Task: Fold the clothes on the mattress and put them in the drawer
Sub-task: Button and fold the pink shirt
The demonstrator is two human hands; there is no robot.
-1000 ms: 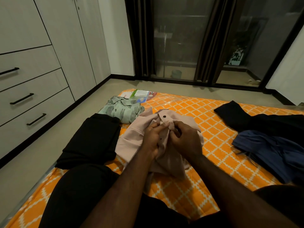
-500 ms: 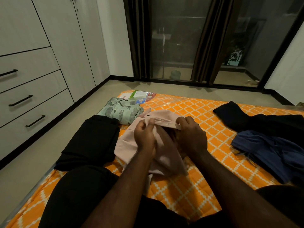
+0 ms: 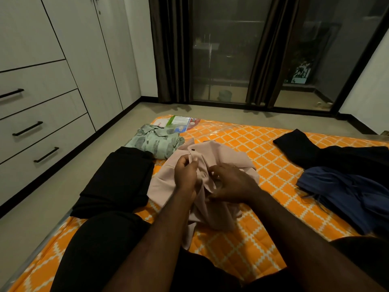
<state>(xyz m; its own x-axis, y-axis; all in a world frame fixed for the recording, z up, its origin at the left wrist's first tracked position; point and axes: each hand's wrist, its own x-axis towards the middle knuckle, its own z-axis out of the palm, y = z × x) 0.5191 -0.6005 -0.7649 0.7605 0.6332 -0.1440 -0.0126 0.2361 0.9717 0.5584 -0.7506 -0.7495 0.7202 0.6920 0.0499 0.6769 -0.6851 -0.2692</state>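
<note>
With left hand pinching the pink shirt at its buttoned edge and right hand fingers curled into the cloth alongside, align edges squarely, then smooth flat on the orange mattress before folding.

Dark curtains beside glass sliding doors; pale wardrobe doors; beige floor; printed green-and-white sheet; white wall at right.
</note>
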